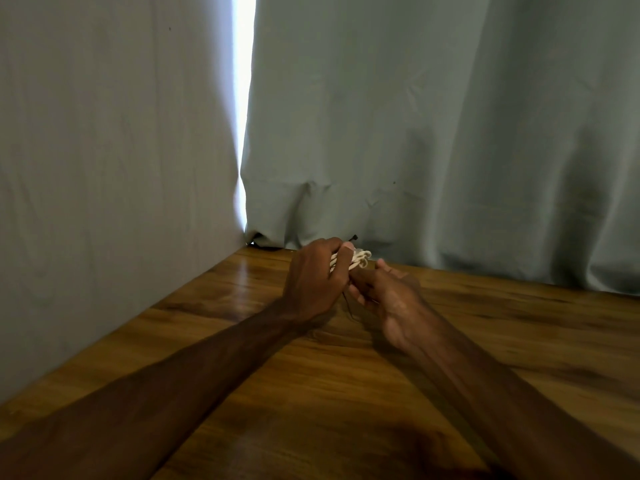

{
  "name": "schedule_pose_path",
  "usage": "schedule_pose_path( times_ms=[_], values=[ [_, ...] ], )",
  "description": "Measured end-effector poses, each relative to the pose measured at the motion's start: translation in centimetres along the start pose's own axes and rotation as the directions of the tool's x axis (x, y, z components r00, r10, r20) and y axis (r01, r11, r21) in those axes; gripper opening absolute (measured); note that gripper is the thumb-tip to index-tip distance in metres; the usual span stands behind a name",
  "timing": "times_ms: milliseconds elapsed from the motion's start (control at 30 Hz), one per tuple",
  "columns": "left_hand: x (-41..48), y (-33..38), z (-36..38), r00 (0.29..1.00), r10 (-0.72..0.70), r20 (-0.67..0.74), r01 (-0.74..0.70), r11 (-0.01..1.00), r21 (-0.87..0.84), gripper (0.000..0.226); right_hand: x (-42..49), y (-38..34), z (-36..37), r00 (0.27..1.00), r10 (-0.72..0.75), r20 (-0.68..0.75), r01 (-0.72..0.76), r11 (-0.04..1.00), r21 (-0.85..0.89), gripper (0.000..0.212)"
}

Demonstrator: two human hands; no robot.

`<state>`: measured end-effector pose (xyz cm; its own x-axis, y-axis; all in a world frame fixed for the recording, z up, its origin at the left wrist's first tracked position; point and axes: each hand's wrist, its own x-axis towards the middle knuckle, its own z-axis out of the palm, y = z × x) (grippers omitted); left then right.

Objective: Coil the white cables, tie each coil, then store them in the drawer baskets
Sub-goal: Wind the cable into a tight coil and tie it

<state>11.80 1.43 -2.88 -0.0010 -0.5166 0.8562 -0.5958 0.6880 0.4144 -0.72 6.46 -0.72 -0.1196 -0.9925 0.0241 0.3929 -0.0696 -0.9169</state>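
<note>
My left grip [311,275] clenches the coiled white cable [362,259] just above the desk [242,341], my right grip [388,296] beside it pinching the thin dark tie [347,303], which I should pull snug around the coil.

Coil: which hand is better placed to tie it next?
Right, probably: the left hand grips the coil, while the right hand beside it seems to pinch the thin dark tie.
</note>
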Motion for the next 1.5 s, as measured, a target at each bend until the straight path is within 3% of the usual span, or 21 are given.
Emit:
schedule_pose_path(
  times_ms=[167,400,500,667,700,800,900,1000,1033,1133,1233,1300,1400,1500],
  values=[
    [0.4,-0.5,-0.2,1.0,-0.015,-0.007,0.015,1.0,-0.001,0.028,-0.5,0.0,0.2,0.995,0.004,0.099,-0.004,1.0,-0.003,0.035],
    [0.5,-0.4,-0.2,1.0,0.015,-0.012,-0.015,1.0,-0.005,0.028,-0.7,0.2,0.4,0.997,-0.019,0.072,0.018,1.0,0.009,0.033],
    [0.6,-1.1,-0.2,0.998,0.019,-0.054,-0.018,0.999,0.027,0.041,-0.9,0.2,0.6,0.994,-0.045,0.104,0.058,0.989,-0.133,0.031],
    [1.0,-1.3,-1.0,0.994,0.002,-0.113,0.009,0.996,0.093,0.042,-1.3,1.0,1.4,0.994,0.046,0.099,-0.012,0.948,-0.317,0.011],
    [1.0,-1.6,-1.1,0.996,-0.019,-0.083,0.027,0.994,0.103,0.041,-1.2,0.9,1.4,0.996,0.027,0.09,0.003,0.946,-0.326,0.01],
    [1.3,-1.8,-0.9,0.967,-0.255,-0.021,0.255,0.967,-0.024,0.037,-1.2,0.4,1.4,0.996,-0.021,0.083,0.048,0.942,-0.332,0.012],
    [1.4,-2.4,-0.8,0.952,-0.305,-0.025,0.303,0.951,-0.059,0.038,-1.0,0.1,0.9,0.993,-0.062,0.104,0.097,0.923,-0.372,0.015],
    [1.6,-1.9,-1.7,0.985,-0.174,-0.016,0.174,0.984,0.025,0.033,-0.6,0.5,0.4,0.96,-0.17,0.222,0.272,0.753,-0.599,0.021],
    [1.5,-2.2,-1.9,0.985,-0.167,0.041,0.166,0.986,0.026,0.028,-0.6,0.7,0.4,0.93,-0.201,0.306,0.362,0.632,-0.685,0.024],
    [1.1,-4.4,-1.8,0.999,0.032,0.013,-0.033,0.993,0.11,0.041,-0.5,1.3,0.6,0.831,-0.241,0.501,0.554,0.272,-0.787,0.036],
    [1.5,-4.8,-2.4,0.993,0.101,0.065,-0.109,0.984,0.139,0.034,-0.4,1.3,0.6,0.792,-0.271,0.547,0.6,0.174,-0.781,0.035],
    [1.6,-5.1,-2.7,0.984,0.145,0.101,-0.164,0.962,0.219,0.03,-0.5,1.0,0.8,0.796,-0.311,0.519,0.598,0.277,-0.752,0.017],
    [1.4,-5.3,-3.1,0.958,0.245,0.151,-0.284,0.892,0.352,0.03,-1.0,-0.4,1.1,0.868,-0.249,0.43,0.479,0.652,-0.588,0.021],
    [1.0,-5.0,-3.0,0.932,0.3,0.202,-0.36,0.832,0.422,0.032,-1.4,-2.2,1.1,0.872,-0.117,0.476,0.345,0.836,-0.427,0.022]
  ],
)
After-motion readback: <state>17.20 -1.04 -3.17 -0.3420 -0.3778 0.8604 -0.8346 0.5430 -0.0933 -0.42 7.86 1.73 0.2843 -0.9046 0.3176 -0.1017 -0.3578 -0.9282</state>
